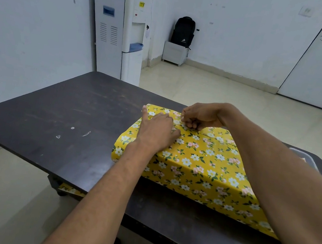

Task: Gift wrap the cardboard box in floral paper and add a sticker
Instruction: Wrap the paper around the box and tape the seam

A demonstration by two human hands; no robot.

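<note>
Table (52,116), wrapped box (202,163) under left hand (156,133)

Smooth floral paper (202,163), scuffed dark table (52,118)

Yellow floral-wrapped box (201,167) sits on the dark table (52,116), left hand (155,130) pressed flat on top, right hand (200,116) with curled fingers down on the paper seam just beside it.
</note>
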